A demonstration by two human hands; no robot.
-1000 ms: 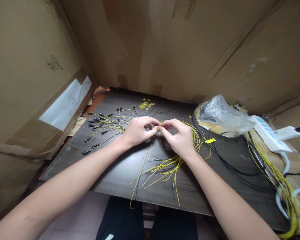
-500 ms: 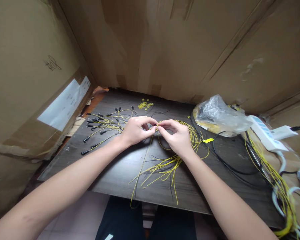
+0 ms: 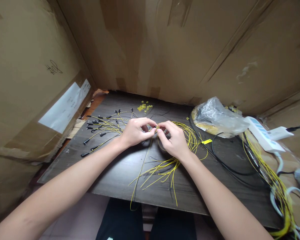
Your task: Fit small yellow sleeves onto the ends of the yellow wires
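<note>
My left hand [image 3: 139, 132] pinches a small black end, apparently the connector of a yellow-and-black wire [image 3: 143, 163] that hangs down over the table's front edge. Thumb and forefinger of my right hand [image 3: 173, 138] close on a small yellow piece [image 3: 157, 127] right against that end. The fingertips of both hands nearly meet, so the join is mostly hidden. Left of my left hand, several wires with black connectors [image 3: 96, 123] fan out. A coil of yellow wires [image 3: 193, 136] lies behind and beside my right hand, its loose ends [image 3: 162, 170] spread toward me.
Small yellow pieces [image 3: 143, 107] lie in a heap at the back of the dark table [image 3: 115, 176]. To the right are a clear plastic bag [image 3: 217, 116], a black cable [image 3: 222, 163], a white power strip [image 3: 263, 133] and more yellow wires [image 3: 285, 196]. Cardboard walls [image 3: 120, 43] enclose the table.
My right fingers have shifted slightly and bent more around the yellow piece, which shows more plainly now. My left hand keeps its pinch. The view has tilted a little.
</note>
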